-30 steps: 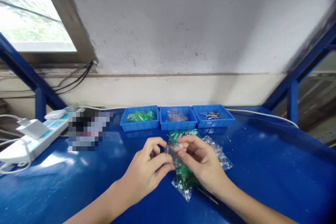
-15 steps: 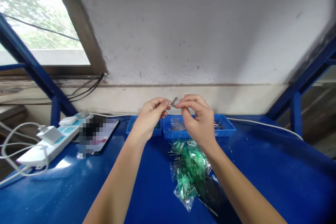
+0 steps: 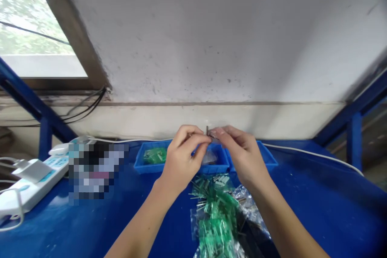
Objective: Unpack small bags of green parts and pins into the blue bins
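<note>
My left hand and my right hand meet fingertip to fingertip above the blue trays. Between them stands a small dark metal pin, its lower end hidden by the fingers. Thumb and forefinger of my right hand are pinched at its side, with a bit of something shiny that may be clear plastic. The left fingertips press together just below the pin; whatever they hold is too small to name. Under the hands lies a pile of clear bags with green pieces and thin metal pins.
Behind the hands, a blue tray holds green pieces and another blue tray holds clear bags. A third blue tray is at right. A white power strip with cables and a pixelated flat object lie left.
My hands have come closer together, and the small metal piece now points upward. The view has shifted, showing more of the left tray and the bag pile.
</note>
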The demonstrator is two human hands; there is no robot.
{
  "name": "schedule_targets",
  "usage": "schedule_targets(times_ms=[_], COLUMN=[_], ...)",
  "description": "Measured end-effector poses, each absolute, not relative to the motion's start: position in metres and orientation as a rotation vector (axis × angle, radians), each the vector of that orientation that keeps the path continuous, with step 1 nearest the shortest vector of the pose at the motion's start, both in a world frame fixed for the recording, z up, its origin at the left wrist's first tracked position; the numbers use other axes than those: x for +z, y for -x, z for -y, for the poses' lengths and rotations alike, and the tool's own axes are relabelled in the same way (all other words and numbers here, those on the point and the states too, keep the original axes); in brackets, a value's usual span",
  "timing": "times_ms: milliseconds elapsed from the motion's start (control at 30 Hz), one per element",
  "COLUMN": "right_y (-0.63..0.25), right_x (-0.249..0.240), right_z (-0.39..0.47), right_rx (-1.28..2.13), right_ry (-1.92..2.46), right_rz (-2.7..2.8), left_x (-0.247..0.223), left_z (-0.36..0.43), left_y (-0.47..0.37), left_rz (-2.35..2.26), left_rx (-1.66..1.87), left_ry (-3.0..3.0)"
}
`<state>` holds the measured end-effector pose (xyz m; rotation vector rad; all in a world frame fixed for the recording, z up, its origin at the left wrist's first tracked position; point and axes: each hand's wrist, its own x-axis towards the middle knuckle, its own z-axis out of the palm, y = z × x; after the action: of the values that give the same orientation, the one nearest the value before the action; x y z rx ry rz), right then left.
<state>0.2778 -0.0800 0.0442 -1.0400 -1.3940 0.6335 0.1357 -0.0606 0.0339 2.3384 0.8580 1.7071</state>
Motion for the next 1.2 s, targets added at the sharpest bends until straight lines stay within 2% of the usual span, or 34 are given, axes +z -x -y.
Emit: schedule_targets(times_ms=[100, 300, 433, 667, 733, 833, 900, 1000, 1200], right_y=[-0.282, -0.286, -0.286, -0.296, -0.302, -0.311, -0.316, -0.322, -0.321], right_x=[0.047, 0.044, 0.043, 0.053, 0.057, 0.063, 0.065, 0.065, 0.062], right_z=[0.083, 0.084, 0.084, 0.087, 0.088, 0.091, 0.093, 0.093, 0.092], right_rx=[0.569, 0.196, 0.206, 0.177, 0.146, 0.148, 0.171, 0.178, 0.152], right_ry=[1.113, 0.950, 0.892, 1.030, 1.046, 1.071, 1.078, 1.074, 1.078], right_rz=[1.453, 1.791, 1.820, 1.674, 1.624, 1.557, 1.509, 1.447, 1.472], left_x=[0.031, 0.037, 0.040, 0.032, 0.028, 0.023, 0.021, 0.016, 0.004], left_z=[0.062, 0.059, 0.059, 0.060, 0.059, 0.064, 0.074, 0.087, 0.077], left_y=[-0.138, -0.134, -0.131, -0.132, -0.130, -0.127, -0.129, -0.140, -0.148], left_rz=[-0.884, -0.836, -0.830, -1.217, -1.320, -1.368, -1.204, -0.992, -1.095], left_rx=[1.570, 1.235, 1.200, 1.873, 1.641, 0.680, 0.202, -0.018, -0.093], left_ry=[-2.237, -1.497, -1.527, -2.246, -2.494, -2.750, -2.740, -2.678, -2.645])
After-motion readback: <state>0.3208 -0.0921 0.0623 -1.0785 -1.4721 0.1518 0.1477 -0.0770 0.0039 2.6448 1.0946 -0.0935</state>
